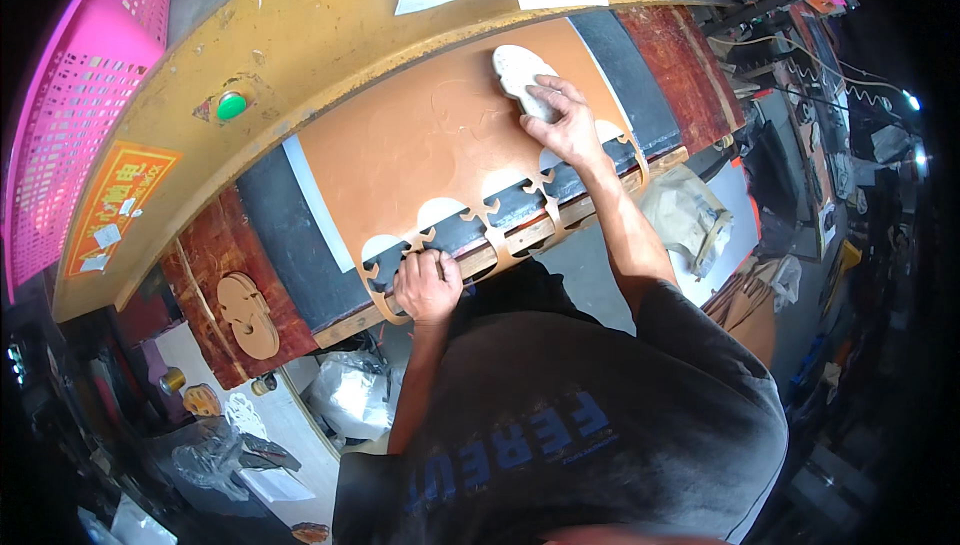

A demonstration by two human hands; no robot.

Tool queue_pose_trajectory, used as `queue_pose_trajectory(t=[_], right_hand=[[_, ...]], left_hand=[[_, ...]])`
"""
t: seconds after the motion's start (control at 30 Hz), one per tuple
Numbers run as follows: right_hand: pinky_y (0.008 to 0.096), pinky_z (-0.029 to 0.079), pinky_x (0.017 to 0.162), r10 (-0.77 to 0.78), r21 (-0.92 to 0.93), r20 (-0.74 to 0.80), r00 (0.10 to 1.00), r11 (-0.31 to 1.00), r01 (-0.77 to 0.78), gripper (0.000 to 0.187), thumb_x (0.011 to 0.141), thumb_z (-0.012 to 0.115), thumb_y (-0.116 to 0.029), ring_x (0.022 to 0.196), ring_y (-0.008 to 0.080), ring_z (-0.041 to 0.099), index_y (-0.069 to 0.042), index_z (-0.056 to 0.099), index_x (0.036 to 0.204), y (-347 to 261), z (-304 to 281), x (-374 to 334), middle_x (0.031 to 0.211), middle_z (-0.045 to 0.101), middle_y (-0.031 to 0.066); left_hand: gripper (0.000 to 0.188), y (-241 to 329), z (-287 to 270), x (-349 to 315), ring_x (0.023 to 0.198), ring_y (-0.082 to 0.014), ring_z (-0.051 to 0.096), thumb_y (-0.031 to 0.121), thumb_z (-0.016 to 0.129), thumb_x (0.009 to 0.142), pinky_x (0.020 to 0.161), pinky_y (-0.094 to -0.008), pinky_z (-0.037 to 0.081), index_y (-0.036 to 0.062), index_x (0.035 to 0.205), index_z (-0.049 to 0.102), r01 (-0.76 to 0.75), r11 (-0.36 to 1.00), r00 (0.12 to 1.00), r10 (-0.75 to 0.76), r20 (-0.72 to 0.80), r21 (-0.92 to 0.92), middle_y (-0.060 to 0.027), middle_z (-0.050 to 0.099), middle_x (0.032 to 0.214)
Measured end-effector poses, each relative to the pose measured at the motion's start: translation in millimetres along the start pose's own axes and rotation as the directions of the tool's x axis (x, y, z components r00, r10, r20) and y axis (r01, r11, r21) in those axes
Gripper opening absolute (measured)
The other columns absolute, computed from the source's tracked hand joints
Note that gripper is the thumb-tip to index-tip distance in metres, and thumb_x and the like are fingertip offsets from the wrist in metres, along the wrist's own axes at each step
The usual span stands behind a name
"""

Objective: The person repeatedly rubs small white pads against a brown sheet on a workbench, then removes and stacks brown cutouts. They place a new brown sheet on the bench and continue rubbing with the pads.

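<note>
A tan leather-like sheet (400,145) lies over a dark board (285,220) on the bench, its near edge cut into rounded notches with thin strips left between them. My left hand (427,287) is closed at that near edge, on the left, with the fingers curled over the strips of the sheet. Toward the far right part of the sheet, my right hand (568,125) grips a pale, lobed block (522,77) that looks like a cutting die. The block rests on or just above the sheet; I cannot tell which. Faint curved outlines mark the sheet to its left.
A yellow machine beam (320,40) with a green button (231,105) spans the far side. Tan cut pieces (248,315) lie stacked on the reddish board at left. A pink basket (90,85) stands far left. Plastic bags (350,390) sit below the bench.
</note>
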State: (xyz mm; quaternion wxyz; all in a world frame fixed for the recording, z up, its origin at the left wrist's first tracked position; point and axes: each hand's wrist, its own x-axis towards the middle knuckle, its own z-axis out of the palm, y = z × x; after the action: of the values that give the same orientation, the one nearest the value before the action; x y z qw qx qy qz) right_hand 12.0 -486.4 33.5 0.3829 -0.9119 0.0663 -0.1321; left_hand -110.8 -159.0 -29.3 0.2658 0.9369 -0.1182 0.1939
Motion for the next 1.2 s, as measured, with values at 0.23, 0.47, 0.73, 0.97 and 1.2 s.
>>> queue_pose_trajectory(t=[0.23,0.47,0.73,0.97,1.2], right_hand=[[0.0505,0.047,0.114,-0.199,-0.357,-0.020,0.980,0.917,0.179,0.048,0.077,0.084,-0.029,0.133,0.0392,0.055,-0.012,0.081,0.122,14,4,-16,0.144,0.064,0.0109],[0.0513,0.045,0.115,-0.128,-0.398,0.043,0.991,0.908,0.134,0.050,0.083,0.082,-0.034,0.138,0.0424,0.050,-0.014,0.078,0.128,10,9,13,0.150,0.060,0.0134],[0.0447,0.044,0.118,0.073,-0.010,-0.181,0.981,0.997,-0.076,0.063,0.094,0.072,-0.030,0.138,0.0431,0.057,0.004,0.061,0.145,4,-53,49,0.150,0.056,0.0295],[0.0434,0.039,0.122,-0.198,0.015,-0.392,0.898,0.975,0.222,0.067,0.097,0.063,-0.021,0.149,0.0432,0.046,0.009,0.045,0.154,-19,-76,143,0.158,0.048,0.0325],[0.0483,0.050,0.110,-0.046,-0.035,-0.015,0.999,0.998,0.045,0.041,0.097,0.067,-0.025,0.124,0.0411,0.064,-0.004,0.070,0.131,24,-34,91,0.132,0.069,0.0200]], left_hand=[[0.014,9,0,-3,0.077,-0.0311,0.063,0.023,0.071,0.087,0.068,-0.0469,0.049,0.0138,0.082,0.063,0.005,1.000,0.999,-0.005,0.035,0.016,-0.0072,0.061,0.083],[0.014,2,12,19,0.078,-0.0319,0.063,0.024,0.071,0.088,0.068,-0.0478,0.049,0.0138,0.083,0.063,-0.010,0.999,1.000,0.009,0.021,0.046,-0.0073,0.061,0.084],[0.014,-22,36,88,0.079,-0.0341,0.065,0.023,0.071,0.086,0.069,-0.0496,0.052,0.0125,0.079,0.064,0.002,0.999,1.000,-0.001,-0.024,0.037,-0.0081,0.065,0.083],[0.018,-51,61,163,0.084,-0.0383,0.066,0.024,0.069,0.090,0.075,-0.0518,0.053,0.0073,0.083,0.066,0.095,0.995,0.995,-0.095,0.012,0.008,-0.0129,0.067,0.085],[0.015,-63,70,210,0.078,-0.0374,0.069,0.025,0.070,0.089,0.068,-0.0476,0.055,0.0110,0.087,0.071,0.029,0.995,0.998,-0.023,-0.062,0.094,-0.0126,0.071,0.084]])
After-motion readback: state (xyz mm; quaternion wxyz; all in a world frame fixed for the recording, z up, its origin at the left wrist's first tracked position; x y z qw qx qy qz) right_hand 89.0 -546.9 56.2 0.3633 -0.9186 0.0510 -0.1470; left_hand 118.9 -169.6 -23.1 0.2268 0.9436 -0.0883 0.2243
